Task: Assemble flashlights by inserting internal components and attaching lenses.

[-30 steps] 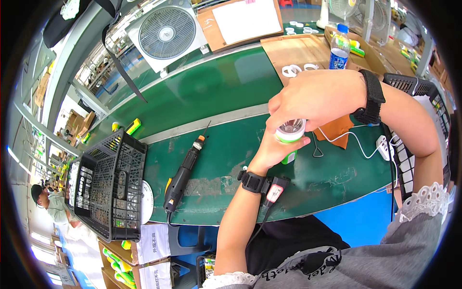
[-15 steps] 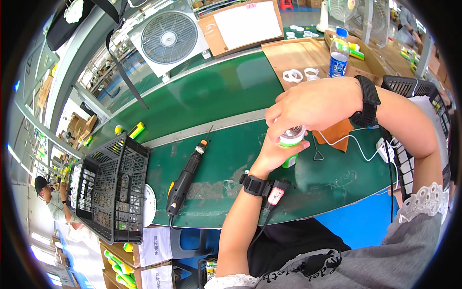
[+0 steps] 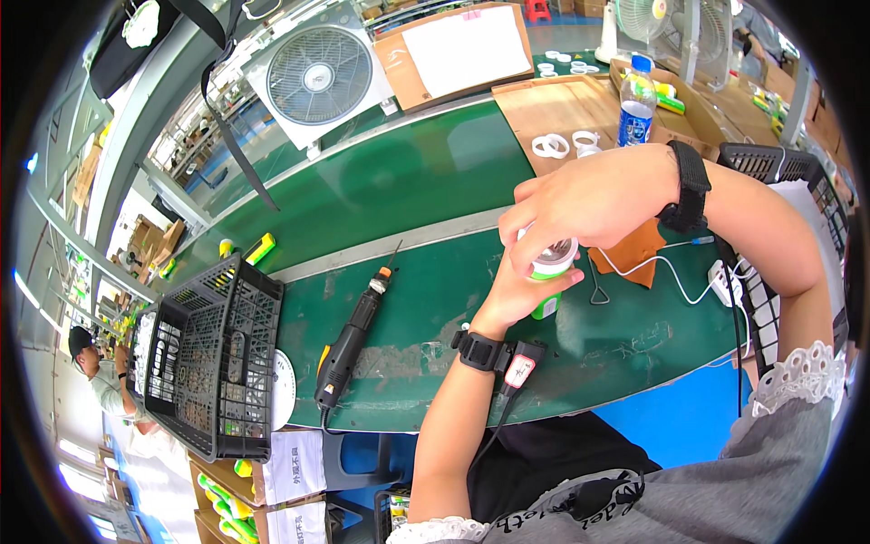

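My left hand [image 3: 515,292] wraps round a green-and-white flashlight [image 3: 548,269], which stands roughly upright above the green table. Its round, shiny head faces up inside a white rim, and the green body shows below my fingers. From above, my right hand [image 3: 594,192] curls over the head, with thumb and fingers closed at the rim. The right fingertips are partly hidden, so I cannot tell whether they pinch a small part too. An orange cloth [image 3: 636,256] and a bent metal wire hook [image 3: 598,288] lie just right of the flashlight.
A black electric screwdriver [image 3: 349,340] lies left of my hands, beside a black plastic crate [image 3: 227,363]. White rings [image 3: 549,146] and a blue-capped bottle [image 3: 637,104] stand on a wooden board [image 3: 517,109]. A white cable leads to a power strip [image 3: 722,283]. A box fan [image 3: 317,77] stands beyond.
Both hands keep their hold on the flashlight. The right fingers have shifted slightly over its head, and the flashlight sits a touch lower and to the right.
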### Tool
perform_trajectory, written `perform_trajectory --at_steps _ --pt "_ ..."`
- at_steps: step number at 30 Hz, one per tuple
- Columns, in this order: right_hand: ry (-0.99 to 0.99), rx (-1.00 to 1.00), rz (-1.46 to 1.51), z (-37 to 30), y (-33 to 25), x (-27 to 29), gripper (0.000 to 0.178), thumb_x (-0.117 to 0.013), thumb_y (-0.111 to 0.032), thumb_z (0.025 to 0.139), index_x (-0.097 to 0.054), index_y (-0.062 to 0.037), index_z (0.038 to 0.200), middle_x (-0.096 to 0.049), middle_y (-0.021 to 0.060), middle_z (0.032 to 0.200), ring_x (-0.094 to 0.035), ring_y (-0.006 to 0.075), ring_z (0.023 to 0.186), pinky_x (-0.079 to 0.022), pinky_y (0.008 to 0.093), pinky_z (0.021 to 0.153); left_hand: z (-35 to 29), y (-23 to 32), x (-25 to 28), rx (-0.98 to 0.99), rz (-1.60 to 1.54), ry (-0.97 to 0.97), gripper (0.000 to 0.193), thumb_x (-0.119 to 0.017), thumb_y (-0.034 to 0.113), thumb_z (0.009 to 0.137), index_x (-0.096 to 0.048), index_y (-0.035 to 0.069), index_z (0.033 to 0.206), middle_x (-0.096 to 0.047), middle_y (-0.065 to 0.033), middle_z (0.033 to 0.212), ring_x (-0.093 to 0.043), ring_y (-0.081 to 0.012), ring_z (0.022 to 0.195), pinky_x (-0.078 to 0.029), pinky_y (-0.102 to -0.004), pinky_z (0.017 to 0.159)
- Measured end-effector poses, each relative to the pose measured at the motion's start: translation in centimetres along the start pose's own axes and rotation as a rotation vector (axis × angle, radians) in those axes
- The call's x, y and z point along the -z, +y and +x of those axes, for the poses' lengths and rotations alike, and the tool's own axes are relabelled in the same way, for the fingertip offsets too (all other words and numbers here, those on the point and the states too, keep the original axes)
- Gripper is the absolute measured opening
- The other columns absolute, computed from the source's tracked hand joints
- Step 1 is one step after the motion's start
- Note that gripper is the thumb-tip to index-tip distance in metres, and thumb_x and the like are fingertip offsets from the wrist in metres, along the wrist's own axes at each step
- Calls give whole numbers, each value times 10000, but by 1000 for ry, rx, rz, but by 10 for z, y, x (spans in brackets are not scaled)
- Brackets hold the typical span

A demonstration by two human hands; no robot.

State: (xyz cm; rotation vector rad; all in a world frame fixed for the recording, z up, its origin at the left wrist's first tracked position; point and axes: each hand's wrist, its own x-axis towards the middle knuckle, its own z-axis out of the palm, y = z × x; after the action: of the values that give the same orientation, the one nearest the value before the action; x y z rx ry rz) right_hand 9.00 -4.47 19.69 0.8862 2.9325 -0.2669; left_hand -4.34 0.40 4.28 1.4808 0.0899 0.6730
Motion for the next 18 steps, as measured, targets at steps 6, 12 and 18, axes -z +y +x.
perform_trajectory --at_steps 6,12,18 --pt "12 -55 40 -1 4 4 382 -652 -36 635 -544 -98 995 -547 73 972 -567 296 901 -482 407 710 1 2 0 33 -12 10 345 -717 -21 696 -554 60 990 -577 -21 907 -561 -140 870 -487 -289 744" --pt "2 -227 -48 0 -8 8 393 -704 -201 616 -561 -101 968 -570 68 916 -598 294 806 -489 402 641 0 8 -4 31 -65 59 527 -737 -21 668 -491 40 1130 -562 -36 1043 -559 -151 968 -474 -298 840" --pt "-13 -370 -100 5 -14 9 405 -726 -321 578 -583 -85 875 -604 87 782 -617 308 710 -492 405 582 1 8 -1 61 -94 30 507 -750 11 658 -511 26 1104 -583 -43 1034 -565 -147 960 -473 -298 828"
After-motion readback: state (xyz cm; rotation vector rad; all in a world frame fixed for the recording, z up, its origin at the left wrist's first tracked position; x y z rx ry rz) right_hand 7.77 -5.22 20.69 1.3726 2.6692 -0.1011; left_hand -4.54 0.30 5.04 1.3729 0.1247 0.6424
